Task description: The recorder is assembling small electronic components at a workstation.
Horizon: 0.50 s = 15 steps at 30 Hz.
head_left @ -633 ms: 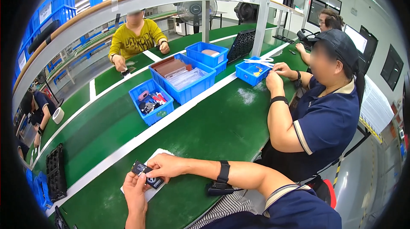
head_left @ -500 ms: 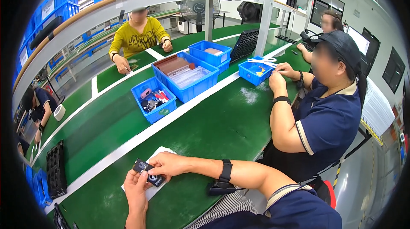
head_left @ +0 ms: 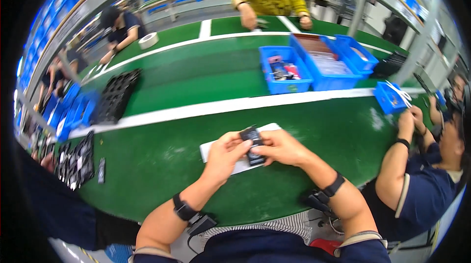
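Over a white sheet on the green table, both hands meet on a small flat black rectangular piece with pale markings. My left hand pinches its left side, the thumb lying across the face. From the other side my right hand grips it, its thumb near the left one. The upper end sticks up between the fingers; blur hides whether this is one part or two stacked together. Black bands circle both wrists, the left band beside a dark box-shaped piece with a cord.
Ahead right stand blue bins, one with mixed small parts and one with clear sleeves. Black trays and a slim dark piece lie left. A co-worker sits close at right; others work across the table.
The view has swung left and levelled, so the bins now appear further right and the left trays show. Both hands still hold the black piece over the white sheet.
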{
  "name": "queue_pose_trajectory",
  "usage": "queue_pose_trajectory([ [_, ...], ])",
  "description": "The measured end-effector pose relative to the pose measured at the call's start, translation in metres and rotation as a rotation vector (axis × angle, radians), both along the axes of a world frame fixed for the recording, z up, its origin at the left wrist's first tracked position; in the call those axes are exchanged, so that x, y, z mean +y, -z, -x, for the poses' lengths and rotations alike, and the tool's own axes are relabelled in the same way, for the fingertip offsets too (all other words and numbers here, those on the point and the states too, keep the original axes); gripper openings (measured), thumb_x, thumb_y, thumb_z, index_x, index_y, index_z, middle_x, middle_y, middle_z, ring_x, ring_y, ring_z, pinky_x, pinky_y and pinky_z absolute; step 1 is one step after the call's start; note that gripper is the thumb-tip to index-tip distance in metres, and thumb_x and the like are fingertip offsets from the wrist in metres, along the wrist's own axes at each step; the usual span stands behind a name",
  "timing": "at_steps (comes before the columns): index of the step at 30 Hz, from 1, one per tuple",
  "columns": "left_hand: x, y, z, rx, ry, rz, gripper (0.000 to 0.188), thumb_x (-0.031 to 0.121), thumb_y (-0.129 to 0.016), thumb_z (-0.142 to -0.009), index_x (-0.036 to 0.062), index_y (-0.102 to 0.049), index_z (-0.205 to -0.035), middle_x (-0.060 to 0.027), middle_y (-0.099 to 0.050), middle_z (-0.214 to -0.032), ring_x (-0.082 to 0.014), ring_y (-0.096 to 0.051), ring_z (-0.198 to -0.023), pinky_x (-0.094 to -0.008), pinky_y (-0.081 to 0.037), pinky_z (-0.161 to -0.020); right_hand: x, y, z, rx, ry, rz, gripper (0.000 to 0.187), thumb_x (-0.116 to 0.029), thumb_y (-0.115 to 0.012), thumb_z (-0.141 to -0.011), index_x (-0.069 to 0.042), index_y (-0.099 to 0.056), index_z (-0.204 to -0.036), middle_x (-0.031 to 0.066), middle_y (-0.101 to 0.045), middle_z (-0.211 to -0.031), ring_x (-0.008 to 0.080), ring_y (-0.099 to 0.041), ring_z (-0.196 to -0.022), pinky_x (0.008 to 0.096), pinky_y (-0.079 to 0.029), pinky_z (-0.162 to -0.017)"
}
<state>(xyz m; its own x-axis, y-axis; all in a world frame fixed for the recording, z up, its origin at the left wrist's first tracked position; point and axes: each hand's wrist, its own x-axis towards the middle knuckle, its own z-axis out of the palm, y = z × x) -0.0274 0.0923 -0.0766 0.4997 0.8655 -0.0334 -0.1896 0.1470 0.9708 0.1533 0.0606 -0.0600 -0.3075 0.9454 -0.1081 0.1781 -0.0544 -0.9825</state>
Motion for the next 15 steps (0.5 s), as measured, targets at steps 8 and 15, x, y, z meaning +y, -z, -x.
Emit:
queue_pose_trajectory([
  [8, -0.001, 0.001, 0.006, -0.097, -0.011, -0.023, 0.022, 0.008, -0.061, -0.083, -0.0005, -0.056, -0.103, -0.0061, -0.061, -0.094, -0.0086, -0.057, -0.080, -0.0224, -0.047, -0.069, 0.000, -0.006, 0.008, 0.004, 0.011, 0.059, 0.027, -0.016, -0.059, -0.085, -0.001, -0.057, -0.107, 0.0033, -0.063, -0.082, 0.0077, -0.057, -0.071, 0.0218, -0.050, -0.053],
  [15, -0.002, -0.010, 0.008, -0.040, -0.023, -0.105, 0.022, 0.014, -0.058, -0.086, 0.0001, -0.058, -0.103, -0.0040, -0.061, -0.092, -0.0076, -0.056, -0.080, -0.0222, -0.046, -0.072, 0.000, -0.005, 0.005, -0.059, 0.068, -0.017, 0.023, -0.014, -0.060, -0.084, -0.002, -0.061, -0.104, 0.0012, -0.061, -0.077, 0.0062, -0.055, -0.066, 0.0216, -0.048, -0.053],
])
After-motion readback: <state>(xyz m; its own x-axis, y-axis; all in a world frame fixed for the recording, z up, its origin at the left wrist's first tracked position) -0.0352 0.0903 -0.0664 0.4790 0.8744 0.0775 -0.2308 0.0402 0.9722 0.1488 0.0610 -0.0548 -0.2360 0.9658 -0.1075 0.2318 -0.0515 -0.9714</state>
